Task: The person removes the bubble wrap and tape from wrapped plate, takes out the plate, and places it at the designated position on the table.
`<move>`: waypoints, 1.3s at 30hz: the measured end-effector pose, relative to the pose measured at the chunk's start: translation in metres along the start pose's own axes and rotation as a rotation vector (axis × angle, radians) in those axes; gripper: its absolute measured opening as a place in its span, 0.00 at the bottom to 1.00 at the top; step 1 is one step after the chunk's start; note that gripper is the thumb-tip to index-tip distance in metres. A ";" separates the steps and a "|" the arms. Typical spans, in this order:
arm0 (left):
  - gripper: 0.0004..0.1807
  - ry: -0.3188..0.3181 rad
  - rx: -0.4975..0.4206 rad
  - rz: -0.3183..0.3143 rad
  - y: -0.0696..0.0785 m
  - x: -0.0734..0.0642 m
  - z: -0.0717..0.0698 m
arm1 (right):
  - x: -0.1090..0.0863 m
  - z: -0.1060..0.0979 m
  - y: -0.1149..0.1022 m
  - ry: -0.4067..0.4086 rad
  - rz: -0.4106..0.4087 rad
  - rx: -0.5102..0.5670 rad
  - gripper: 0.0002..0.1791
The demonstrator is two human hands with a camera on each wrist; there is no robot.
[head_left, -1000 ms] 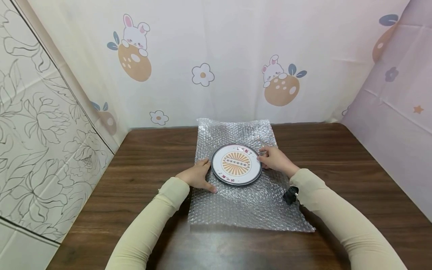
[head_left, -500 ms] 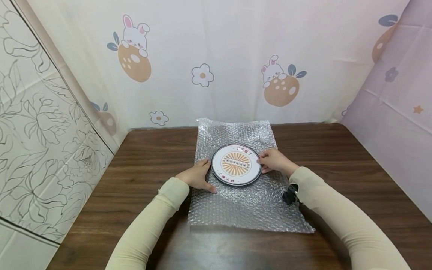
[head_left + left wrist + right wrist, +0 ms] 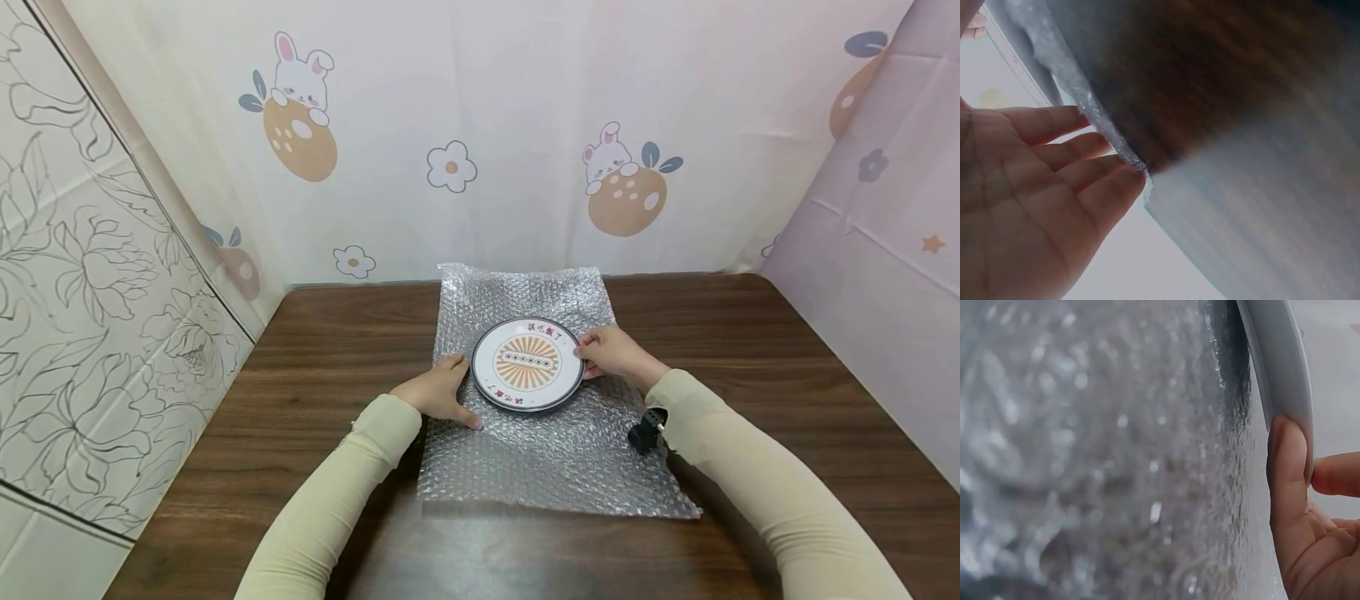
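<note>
A round white plate (image 3: 527, 365) with a dark rim, an orange sunburst and red lettering is over a sheet of bubble wrap (image 3: 517, 467). The right hand (image 3: 618, 357) pinches the plate's right rim; in the right wrist view, the thumb (image 3: 1288, 456) and a finger lie on opposite faces of the plate edge (image 3: 1282, 369). The left hand (image 3: 438, 390) rests on the wrap at the plate's left side, thumb spread. Its fingers look nearly straight in the left wrist view, reaching the edge of the wrap (image 3: 1094, 106). Whether they touch the plate is unclear.
The bubble wrap lies on a dark wooden table (image 3: 337, 350), running from its back edge towards the front. A curtain (image 3: 517, 92) with rabbit prints hangs behind. A small black device (image 3: 647, 431) is at the right cuff.
The plate has shifted and tilted slightly, so the glare has left its upper lettering. The right hand has closed in on the rim; the left hand has stayed in place.
</note>
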State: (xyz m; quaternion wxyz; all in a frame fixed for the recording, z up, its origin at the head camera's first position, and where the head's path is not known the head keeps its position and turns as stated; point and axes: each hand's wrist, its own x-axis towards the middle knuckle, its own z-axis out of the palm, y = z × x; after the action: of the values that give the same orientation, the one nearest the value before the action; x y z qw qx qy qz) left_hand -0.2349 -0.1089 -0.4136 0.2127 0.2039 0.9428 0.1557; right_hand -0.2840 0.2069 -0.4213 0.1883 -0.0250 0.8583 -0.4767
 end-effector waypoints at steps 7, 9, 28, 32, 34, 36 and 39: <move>0.64 -0.008 -0.003 -0.005 0.000 0.000 0.000 | -0.005 -0.005 -0.001 0.040 -0.041 -0.034 0.14; 0.64 -0.011 -0.004 -0.009 0.000 0.000 0.000 | -0.007 -0.007 -0.001 0.053 -0.043 -0.026 0.15; 0.63 -0.004 0.007 -0.005 -0.001 0.000 0.001 | -0.032 -0.055 0.005 0.173 -0.066 -0.007 0.22; 0.63 -0.008 0.004 -0.008 -0.001 0.000 0.001 | -0.038 -0.066 0.008 0.193 -0.077 -0.007 0.24; 0.63 -0.011 0.002 -0.010 -0.001 0.000 0.001 | -0.041 -0.071 0.011 0.205 -0.078 -0.012 0.25; 0.63 -0.013 0.002 -0.013 -0.001 -0.001 0.000 | -0.044 -0.076 0.013 0.221 -0.073 -0.024 0.25; 0.64 -0.014 0.001 -0.017 0.000 -0.001 0.000 | -0.049 -0.084 0.016 0.242 -0.064 -0.035 0.26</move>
State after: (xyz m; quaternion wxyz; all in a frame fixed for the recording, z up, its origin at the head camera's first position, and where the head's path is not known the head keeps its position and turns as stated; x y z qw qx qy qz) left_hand -0.2341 -0.1096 -0.4132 0.2206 0.1969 0.9431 0.1520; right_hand -0.2652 0.2947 -0.3800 0.0674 0.0020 0.8818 -0.4667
